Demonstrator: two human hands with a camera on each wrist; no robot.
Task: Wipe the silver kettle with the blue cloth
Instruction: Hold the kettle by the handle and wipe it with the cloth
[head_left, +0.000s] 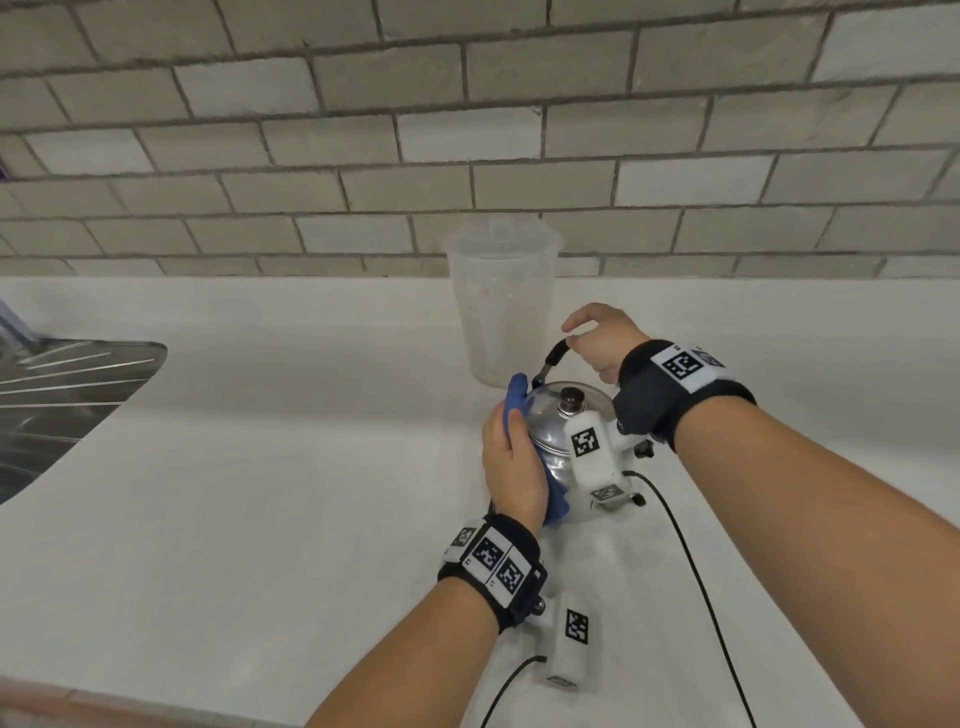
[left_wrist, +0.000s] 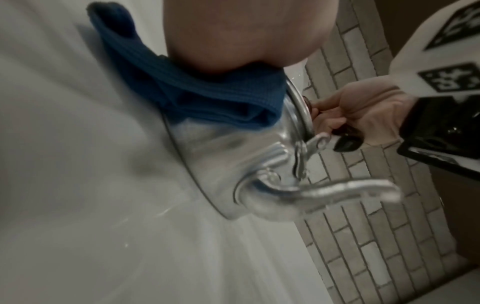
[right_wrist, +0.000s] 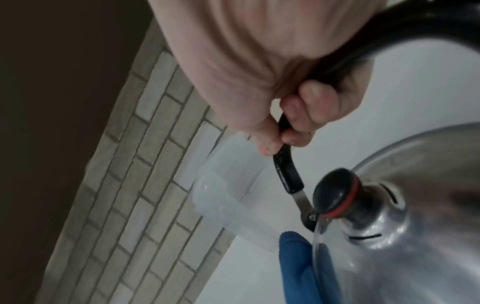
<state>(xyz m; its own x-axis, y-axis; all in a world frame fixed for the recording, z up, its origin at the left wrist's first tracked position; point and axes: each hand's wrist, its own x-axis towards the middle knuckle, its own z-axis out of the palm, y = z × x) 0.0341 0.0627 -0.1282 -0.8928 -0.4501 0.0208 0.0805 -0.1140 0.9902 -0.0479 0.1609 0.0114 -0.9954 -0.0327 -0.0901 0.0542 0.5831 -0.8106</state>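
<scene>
The silver kettle (head_left: 553, 426) stands on the white counter (head_left: 260, 467), with a black lid knob (right_wrist: 335, 193) and its spout (left_wrist: 324, 193) pointing away from my left wrist. My left hand (head_left: 511, 462) lies flat against the kettle's left side and presses the blue cloth (head_left: 517, 395) onto the metal; the cloth (left_wrist: 207, 92) is folded under my palm. My right hand (head_left: 602, 338) grips the black handle (head_left: 556, 358) above the lid, fingers (right_wrist: 311, 102) curled round it. The kettle's right side is hidden by my right wrist device.
A translucent plastic jug (head_left: 501, 301) stands just behind the kettle against the tiled wall (head_left: 467, 130). A steel sink drainer (head_left: 62, 395) lies at the far left. Black cables (head_left: 691, 571) trail over the counter near my forearms.
</scene>
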